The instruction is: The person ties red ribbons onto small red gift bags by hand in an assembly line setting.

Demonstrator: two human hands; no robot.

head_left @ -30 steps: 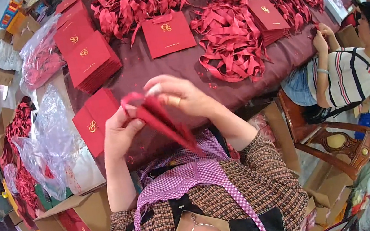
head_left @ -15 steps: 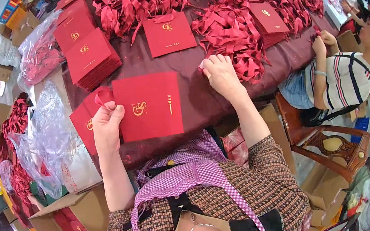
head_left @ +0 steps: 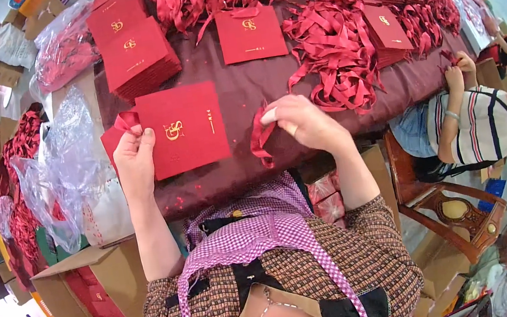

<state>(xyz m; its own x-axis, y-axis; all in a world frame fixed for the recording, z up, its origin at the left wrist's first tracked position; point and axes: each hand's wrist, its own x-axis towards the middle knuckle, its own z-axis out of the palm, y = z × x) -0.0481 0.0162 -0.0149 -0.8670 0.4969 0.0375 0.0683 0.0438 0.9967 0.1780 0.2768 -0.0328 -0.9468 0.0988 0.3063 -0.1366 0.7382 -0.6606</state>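
My left hand [head_left: 136, 155] is closed at the side of a flat red gift bag [head_left: 199, 145] with gold printing, pinching its red ribbon handle [head_left: 125, 120]. Another red bag lies partly hidden beneath that one. To the right, my right hand [head_left: 308, 122] pinches a loose red ribbon [head_left: 259, 141], which dangles above the table edge. White coverings wrap some of its fingers. Just beyond this hand spreads a heap of red ribbons [head_left: 337, 60]. A single flat red bag with a ribbon handle [head_left: 253, 40] lies farther back on the dark red tablecloth [head_left: 209, 80].
Stacked red bags [head_left: 140, 57] stand at the back left, and more bags [head_left: 387, 33] lie among ribbons at the right. Below left is an open cardboard box [head_left: 63, 285] holding red bags. A co-worker [head_left: 474, 119] sits at the right, near a wooden chair [head_left: 455, 210].
My right hand has drawn a ribbon from the heap and lifted it toward me. My left hand and its bag have shifted slightly, and the whole view has swung a little.
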